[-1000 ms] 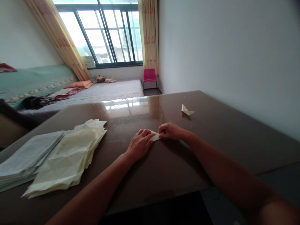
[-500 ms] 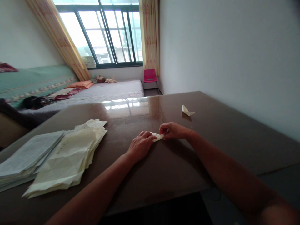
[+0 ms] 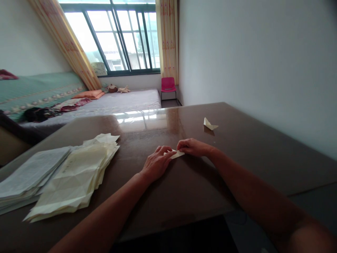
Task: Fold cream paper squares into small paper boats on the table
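A small folded piece of cream paper (image 3: 177, 154) lies on the brown table (image 3: 168, 189), partly covered by both hands. My left hand (image 3: 158, 160) rests on its left end, thumb and fingers closed on the paper. From the right, my right hand (image 3: 192, 147) presses its bent fingers onto the paper's upper right part. Beyond my right hand stands a folded paper boat (image 3: 210, 125), its reflection showing on the glossy tabletop. The fold under my fingers is mostly hidden.
To the left lie a stack of creased cream sheets (image 3: 76, 175) and a pile of greyish printed sheets (image 3: 31, 172). A white wall (image 3: 252, 63) runs along the right. Behind the table are a bed (image 3: 131, 100) and a pink chair (image 3: 168, 84).
My right hand has shifted slightly left over the paper, and its fingers have flattened down onto it. My left hand has stayed nearly in place.
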A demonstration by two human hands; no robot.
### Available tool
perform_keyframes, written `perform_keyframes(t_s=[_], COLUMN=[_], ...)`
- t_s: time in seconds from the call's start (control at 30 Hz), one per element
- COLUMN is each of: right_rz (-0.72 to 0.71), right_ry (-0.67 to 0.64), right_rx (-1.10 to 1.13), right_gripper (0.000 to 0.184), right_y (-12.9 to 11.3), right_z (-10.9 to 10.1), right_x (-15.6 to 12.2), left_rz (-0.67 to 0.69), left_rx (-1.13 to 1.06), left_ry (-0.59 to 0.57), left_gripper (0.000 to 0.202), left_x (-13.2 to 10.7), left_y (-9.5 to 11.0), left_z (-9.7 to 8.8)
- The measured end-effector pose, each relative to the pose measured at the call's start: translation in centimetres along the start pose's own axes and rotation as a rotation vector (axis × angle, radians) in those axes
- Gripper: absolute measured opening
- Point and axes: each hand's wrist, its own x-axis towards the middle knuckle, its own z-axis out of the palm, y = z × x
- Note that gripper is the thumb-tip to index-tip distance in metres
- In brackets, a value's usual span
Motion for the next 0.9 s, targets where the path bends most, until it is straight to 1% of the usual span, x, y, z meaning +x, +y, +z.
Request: perform_keyframes(t_s=[0.2, 0.33, 0.47, 0.6, 0.73, 0.8, 0.9], right_rz=[0.082, 0.137, 0.195, 0.233, 0.303, 0.324, 0.318], right_ry=[0.092, 0.124, 0.097, 0.068, 0.051, 0.039, 0.033], right_rx=[-0.167, -0.205, -0.2, -0.239, -0.266, -0.246, -0.149], right_gripper=[0.011, 0.014, 0.016, 0.017, 0.019, 0.02, 0.019], right_y=[-0.7, -0.8, -0.7, -0.7, -0.6, -0.5, -0.2], right_z=[1.0, 1.6, 1.5, 1.3, 1.1, 1.1, 1.2], right_x=[0.5, 0.6, 0.6, 0.8, 1.2, 1.3, 1.2], left_rz=[0.029, 0.029, 0.03, 0.026, 0.025, 0.023, 0.019], left_rx=[0.019, 0.01, 0.01, 0.008, 0.012, 0.005, -0.006], left_ry=[-0.012, -0.013, -0.026, -0.03, -0.024, -0.017, -0.006], left_gripper=[0.03, 0.031, 0.032, 0.032, 0.031, 0.031, 0.03], left_x=[0.0, 0.0, 0.0, 0.0, 0.0, 0.0, -0.1], left_y=[0.1, 0.0, 0.1, 0.2, 0.2, 0.3, 0.3], left_z=[-0.2, 0.0, -0.1, -0.2, -0.2, -0.2, -0.3])
